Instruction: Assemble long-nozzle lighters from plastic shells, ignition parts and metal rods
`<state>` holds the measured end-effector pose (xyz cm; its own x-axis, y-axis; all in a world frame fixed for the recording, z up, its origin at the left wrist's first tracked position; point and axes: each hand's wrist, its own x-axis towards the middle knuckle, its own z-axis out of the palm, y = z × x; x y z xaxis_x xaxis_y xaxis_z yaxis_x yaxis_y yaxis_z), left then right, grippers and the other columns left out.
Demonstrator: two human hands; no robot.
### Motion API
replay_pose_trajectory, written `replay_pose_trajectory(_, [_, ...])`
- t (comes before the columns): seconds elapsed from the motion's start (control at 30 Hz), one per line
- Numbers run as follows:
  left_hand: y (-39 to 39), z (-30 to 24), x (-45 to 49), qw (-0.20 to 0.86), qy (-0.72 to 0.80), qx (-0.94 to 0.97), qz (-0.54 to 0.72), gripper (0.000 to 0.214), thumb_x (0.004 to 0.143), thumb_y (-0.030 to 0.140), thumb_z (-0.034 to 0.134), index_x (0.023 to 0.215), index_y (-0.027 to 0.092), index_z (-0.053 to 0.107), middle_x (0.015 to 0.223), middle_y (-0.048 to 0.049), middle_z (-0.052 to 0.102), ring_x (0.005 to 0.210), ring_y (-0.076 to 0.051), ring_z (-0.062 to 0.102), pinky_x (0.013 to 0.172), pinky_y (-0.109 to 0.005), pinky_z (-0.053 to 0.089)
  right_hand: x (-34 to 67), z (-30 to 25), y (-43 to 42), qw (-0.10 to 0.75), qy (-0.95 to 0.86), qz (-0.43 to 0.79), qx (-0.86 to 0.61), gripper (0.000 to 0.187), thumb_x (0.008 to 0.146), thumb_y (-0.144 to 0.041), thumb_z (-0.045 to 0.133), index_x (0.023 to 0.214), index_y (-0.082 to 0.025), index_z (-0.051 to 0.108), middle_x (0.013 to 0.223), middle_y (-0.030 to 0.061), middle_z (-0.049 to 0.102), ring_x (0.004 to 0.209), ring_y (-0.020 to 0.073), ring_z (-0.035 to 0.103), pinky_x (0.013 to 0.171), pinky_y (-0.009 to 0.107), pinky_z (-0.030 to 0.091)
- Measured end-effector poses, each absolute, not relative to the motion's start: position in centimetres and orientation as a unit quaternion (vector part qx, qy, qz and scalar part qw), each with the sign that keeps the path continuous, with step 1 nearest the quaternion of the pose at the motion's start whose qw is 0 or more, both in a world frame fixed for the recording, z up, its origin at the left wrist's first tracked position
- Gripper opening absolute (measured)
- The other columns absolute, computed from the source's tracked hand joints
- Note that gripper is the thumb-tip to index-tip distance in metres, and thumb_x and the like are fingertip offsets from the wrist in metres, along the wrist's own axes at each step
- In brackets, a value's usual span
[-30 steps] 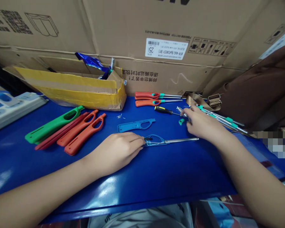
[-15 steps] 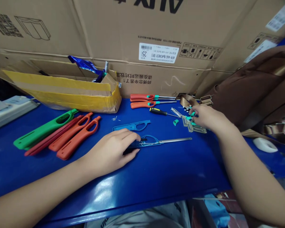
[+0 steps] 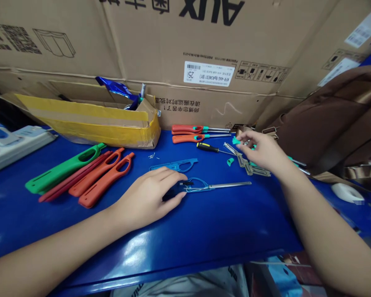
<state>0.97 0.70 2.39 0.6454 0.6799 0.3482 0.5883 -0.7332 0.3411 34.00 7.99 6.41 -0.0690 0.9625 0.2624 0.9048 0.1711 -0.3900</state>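
Observation:
My left hand (image 3: 154, 190) is closed around the handle of an opened blue lighter half (image 3: 199, 184), which lies flat with its long metal tube (image 3: 231, 185) pointing right. Thin wires and a black part show inside it. Just behind that hand is the matching blue shell half (image 3: 181, 165), partly covered by my fingers. My right hand (image 3: 261, 149) is over the small parts at the back right, its fingertips pinched on a small teal plastic piece (image 3: 235, 141). Beneath and beside it are several clear fuel tanks (image 3: 245, 164) and a loose teal trigger (image 3: 230, 161).
Green (image 3: 64, 169) and orange (image 3: 106, 181) shell pieces lie at left. Orange lighters (image 3: 188, 139) and a black-yellow screwdriver (image 3: 207, 147) are at the back. A taped carton (image 3: 89, 128), a power strip (image 3: 24, 144), tiny screws (image 3: 153, 156) and a brown bag (image 3: 324, 119) surround the workspace.
My right hand has lifted slightly and shifted left over the small parts, with a teal piece now showing at its fingertips. My left hand keeps its hold; the camera view has shifted slightly.

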Motion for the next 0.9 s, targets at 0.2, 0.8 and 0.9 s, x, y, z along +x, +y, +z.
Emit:
replay_pose_trajectory(0.2, [0.6,2.1,1.4,0.104,0.35,0.876,0.314,0.039,0.101,0.031,0.058,0.138,0.021,0.056,0.131,-0.0097,0.069,0.118,-0.024,0.065,0.103,-0.042,0.053,28.1,5.8,4.0,0.278,-0.688,0.477,-0.47,0.037,0.082,-0.045,0.075,0.104,-0.017,0.064,0.067,-0.0035,0.056,0.055,0.0105,0.05,0.051,0.024,0.044])
replay_pose_trajectory(0.8, [1.3,1.6,1.3,0.15,0.275,0.879,0.361,0.011,0.096,0.019,0.066,0.102,0.019,0.076,0.096,-0.0036,0.08,0.086,-0.016,0.072,0.082,-0.03,0.057,25.5,3.7,2.4,0.164,-0.602,0.67,-0.402,0.043,0.085,-0.052,0.074,0.1,-0.012,0.071,0.049,-0.008,0.053,0.037,0.0052,0.04,0.038,0.02,0.031])
replay_pose_trajectory(0.9, [1.4,1.7,1.2,0.133,0.302,0.881,0.339,0.013,0.097,0.021,0.064,0.101,0.02,0.076,0.094,-0.004,0.08,0.086,-0.018,0.071,0.081,-0.031,0.057,25.5,3.9,2.3,0.188,-0.676,0.568,-0.429,0.038,0.087,-0.049,0.071,0.1,-0.013,0.073,0.063,-0.0025,0.062,0.042,0.006,0.044,0.04,0.021,0.034])
